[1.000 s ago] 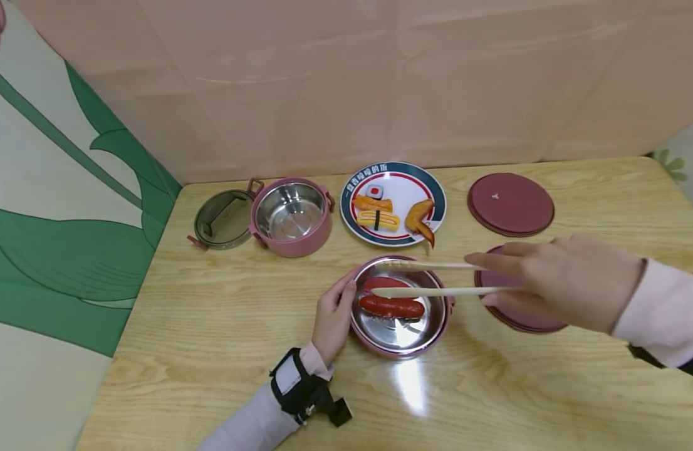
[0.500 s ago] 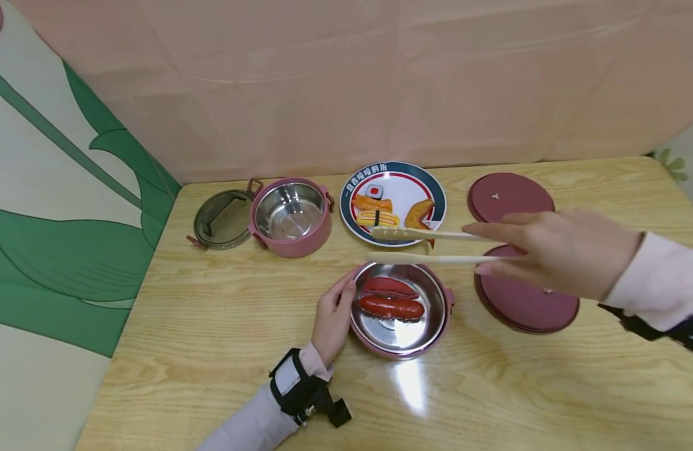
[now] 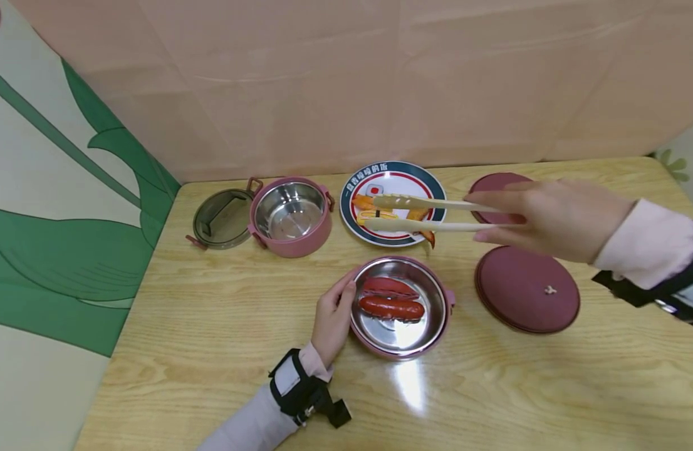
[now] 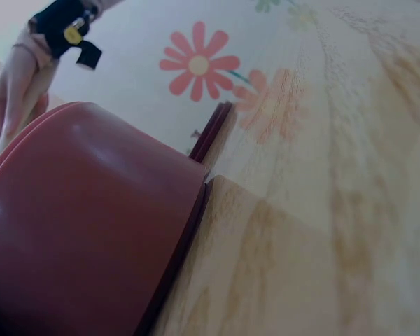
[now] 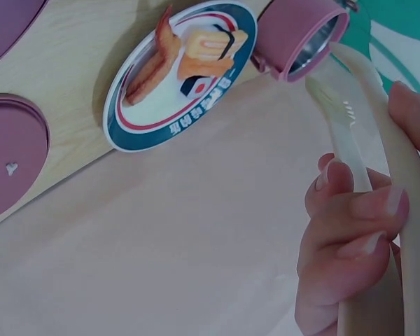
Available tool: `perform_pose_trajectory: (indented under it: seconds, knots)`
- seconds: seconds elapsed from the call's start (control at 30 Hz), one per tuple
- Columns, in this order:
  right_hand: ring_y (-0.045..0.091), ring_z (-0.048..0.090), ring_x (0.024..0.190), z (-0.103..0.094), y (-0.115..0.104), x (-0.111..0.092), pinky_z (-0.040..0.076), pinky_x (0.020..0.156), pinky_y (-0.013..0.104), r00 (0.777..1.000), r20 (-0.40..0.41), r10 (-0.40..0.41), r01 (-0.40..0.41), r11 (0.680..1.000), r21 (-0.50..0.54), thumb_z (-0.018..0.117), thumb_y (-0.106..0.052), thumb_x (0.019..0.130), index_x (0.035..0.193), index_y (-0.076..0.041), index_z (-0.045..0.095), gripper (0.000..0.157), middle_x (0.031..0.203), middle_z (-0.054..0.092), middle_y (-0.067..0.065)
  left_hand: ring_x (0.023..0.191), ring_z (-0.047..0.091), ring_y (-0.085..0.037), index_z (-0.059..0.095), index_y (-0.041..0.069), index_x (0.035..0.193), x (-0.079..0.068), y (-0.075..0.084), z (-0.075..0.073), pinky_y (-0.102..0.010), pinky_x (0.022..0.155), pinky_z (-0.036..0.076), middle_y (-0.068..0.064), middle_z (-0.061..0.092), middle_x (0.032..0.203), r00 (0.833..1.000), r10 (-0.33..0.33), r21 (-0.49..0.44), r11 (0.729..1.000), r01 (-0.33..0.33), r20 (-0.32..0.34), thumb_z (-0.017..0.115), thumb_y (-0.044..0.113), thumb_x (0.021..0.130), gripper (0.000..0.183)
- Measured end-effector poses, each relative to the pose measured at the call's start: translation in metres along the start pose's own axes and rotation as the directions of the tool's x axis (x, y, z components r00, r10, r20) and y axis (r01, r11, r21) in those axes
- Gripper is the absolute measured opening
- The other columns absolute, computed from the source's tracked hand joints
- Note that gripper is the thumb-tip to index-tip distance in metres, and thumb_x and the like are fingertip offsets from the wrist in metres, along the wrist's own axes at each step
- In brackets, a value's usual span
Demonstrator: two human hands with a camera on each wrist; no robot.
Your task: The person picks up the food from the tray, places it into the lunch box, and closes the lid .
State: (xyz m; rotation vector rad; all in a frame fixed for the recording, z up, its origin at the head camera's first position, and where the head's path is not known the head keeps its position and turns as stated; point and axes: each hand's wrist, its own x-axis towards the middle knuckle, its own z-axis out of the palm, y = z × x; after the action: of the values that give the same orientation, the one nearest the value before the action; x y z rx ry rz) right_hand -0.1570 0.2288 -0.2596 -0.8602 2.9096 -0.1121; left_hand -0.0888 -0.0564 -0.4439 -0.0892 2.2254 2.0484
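My left hand (image 3: 332, 319) grips the rim of a pink steel-lined pot (image 3: 380, 335), thumb over the edge. Two red sausages (image 3: 391, 307) lie side by side inside it; one is slit lengthwise. My right hand (image 3: 561, 219) holds a pair of cream tongs (image 3: 405, 202), their arms spread with nothing between the tips. In the head view the tongs overlap a white, blue-rimmed plate (image 3: 353, 230). That plate bears a chicken wing (image 5: 152, 70), a yellow sushi piece (image 5: 208, 43), an orange-topped one (image 5: 204, 67) and a small roll (image 3: 375, 190). The left wrist view shows the pot's outer wall (image 4: 105, 210).
A second pink pot (image 3: 301, 247), bare inside, stands left of the plate. Beside it a glass lid (image 3: 230, 225) leans near the table's left edge. To the right lie two dark red round mats (image 3: 521, 282), one behind the other. A pink cloth (image 3: 346, 88) hangs behind the table.
My right hand has carried the tongs away from over the sausages, up and back to over the plate. The left hand and the pot have stayed in place.
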Motion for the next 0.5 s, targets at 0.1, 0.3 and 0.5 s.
perform_pose_trajectory:
  seconds: [0.1, 0.3, 0.5]
  knots:
    - [0.008, 0.045, 0.045, -0.002, 0.003, 0.005, 0.039, 0.041, 0.028, 1.0, 0.006, -0.012, 0.012, 1.0, 0.008, 0.072, -0.037, 0.087, 0.134, -0.015, 0.06, 0.053, 0.07, 0.062, -0.005, 0.137, 0.041, -0.022, 0.053, 0.009, 0.139, -0.001, 0.0, 0.0, -0.039, 0.112, 0.034, -0.008, 0.049, 0.145, 1.0, -0.009, 0.002, 1.0, 0.009, 0.004, 0.041, 0.026, 0.105, 0.04]
    - [0.005, 0.052, 0.052, -0.003, 0.012, 0.016, 0.047, 0.048, 0.029, 0.999, -0.008, -0.048, 0.048, 0.999, 0.021, 0.07, -0.033, 0.089, 0.133, -0.011, 0.059, 0.05, 0.081, 0.069, -0.003, 0.137, 0.041, -0.021, 0.052, 0.009, 0.139, 0.0, -0.001, -0.001, -0.038, 0.112, 0.035, -0.007, 0.048, 0.146, 1.0, -0.015, 0.004, 1.0, 0.015, 0.014, 0.041, 0.027, 0.105, 0.04]
    - [0.009, 0.05, 0.05, 0.0, 0.025, 0.031, 0.042, 0.043, 0.029, 0.989, -0.108, -0.097, 0.094, 0.995, -0.036, 0.075, -0.028, 0.084, 0.123, -0.009, 0.066, 0.044, 0.074, 0.066, -0.001, 0.137, 0.041, -0.021, 0.053, 0.009, 0.139, 0.0, -0.001, 0.0, -0.037, 0.113, 0.033, -0.007, 0.049, 0.145, 1.0, -0.004, 0.005, 1.0, 0.004, 0.014, 0.041, 0.026, 0.105, 0.04]
